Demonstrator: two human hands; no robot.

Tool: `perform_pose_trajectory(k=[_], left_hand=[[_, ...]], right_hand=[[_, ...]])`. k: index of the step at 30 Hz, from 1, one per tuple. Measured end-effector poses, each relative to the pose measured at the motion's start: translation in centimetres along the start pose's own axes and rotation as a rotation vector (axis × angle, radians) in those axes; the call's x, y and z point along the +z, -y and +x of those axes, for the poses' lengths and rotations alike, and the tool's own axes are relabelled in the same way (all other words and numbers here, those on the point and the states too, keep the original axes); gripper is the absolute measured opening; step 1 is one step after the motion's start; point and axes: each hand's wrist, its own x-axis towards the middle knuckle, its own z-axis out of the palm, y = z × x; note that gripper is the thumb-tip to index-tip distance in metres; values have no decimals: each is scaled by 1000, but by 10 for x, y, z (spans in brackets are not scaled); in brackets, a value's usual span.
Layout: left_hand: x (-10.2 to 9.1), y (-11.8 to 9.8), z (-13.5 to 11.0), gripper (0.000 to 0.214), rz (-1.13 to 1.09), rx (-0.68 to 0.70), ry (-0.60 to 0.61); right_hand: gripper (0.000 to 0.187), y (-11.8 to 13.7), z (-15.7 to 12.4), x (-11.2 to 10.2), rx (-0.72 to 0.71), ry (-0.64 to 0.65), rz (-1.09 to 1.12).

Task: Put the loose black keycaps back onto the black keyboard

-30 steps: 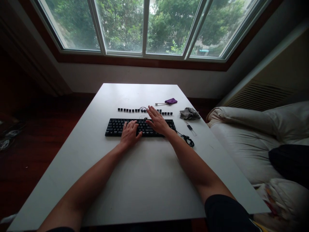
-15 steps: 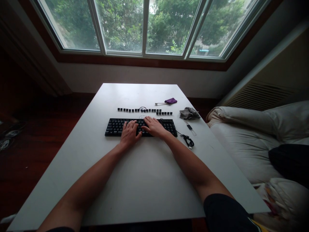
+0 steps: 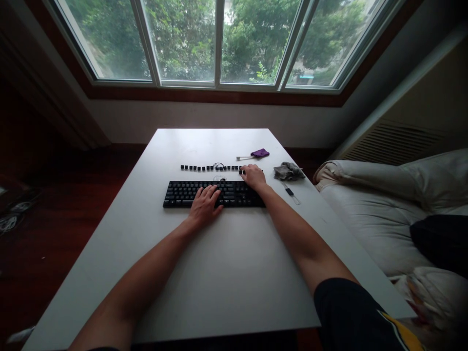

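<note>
A black keyboard (image 3: 179, 195) lies flat on the white table, its right end partly covered by my right forearm. My left hand (image 3: 205, 202) rests on the middle keys, fingers stretched out and holding nothing. Past the keyboard's far edge, my right hand (image 3: 253, 175) has thumb and index finger around a small black keycap (image 3: 241, 171) in the short row. It sits on the table, and my hand hides most of that row. A longer row of loose keycaps (image 3: 199, 168) stretches to the left.
The white table (image 3: 219, 273) carries a purple pouch (image 3: 260, 153) with a thin brush (image 3: 245, 157), a grey crumpled cloth (image 3: 288, 170) and a wire keycap puller (image 3: 291, 194). A pale sofa (image 3: 361, 219) borders the right side. A window (image 3: 219, 44) stands beyond.
My right hand has moved from the keyboard's middle, away and to the right, to the short keycap row. Its forearm now covers the coiled cable. My left hand stays on the keys.
</note>
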Motion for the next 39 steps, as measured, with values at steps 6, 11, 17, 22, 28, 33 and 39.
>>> perform_pose_trajectory(k=[6,11,17,22,28,33,39], left_hand=[[1,3,-1,51,4,17,-9],[1,5,-1,53,18,26,-1],[0,6,-1,53,5,29,-5],[0,8,1,53,4,32,-11],[2,7,1,53,15,27,-19],[4,8,1,55,25,39,-13],[4,8,1,54,36,43,-10]], right_hand=[[22,3,18,3,-79,67,-85],[20,2,19,7,-64,64,-53],[20,0,20,4,-128,100,-52],[19,6,9,-4,-187,12,72],[17,13,-27,-11,-270,-26,391],[17,13,-44,-13,-302,0,447],[17,15,-45,-13,-270,22,448]])
